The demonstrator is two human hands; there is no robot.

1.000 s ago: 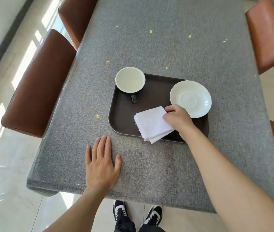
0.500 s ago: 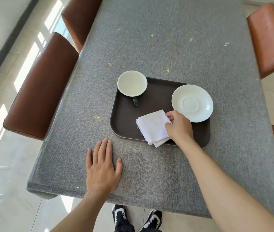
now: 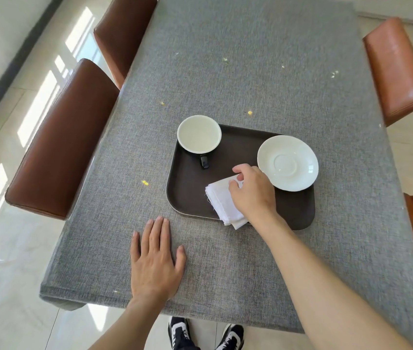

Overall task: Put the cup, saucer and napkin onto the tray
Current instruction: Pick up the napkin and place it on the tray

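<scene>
The right hand (image 3: pixel 252 195) rests over the folded napkin (image 3: pixel 221 202), its grip loosely curled; whether it pinches the cloth, I cannot tell. The napkin lies under the grip on the tray (image 3: pixel 190 188), its near corner overhanging the rim toward the surface (image 3: pixel 250 72).

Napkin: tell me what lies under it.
The folded white napkin lies on the dark tray, its near corner overhanging the tray's rim above the grey tablecloth. The right hand covers its right part; nothing else shows beneath.
</scene>
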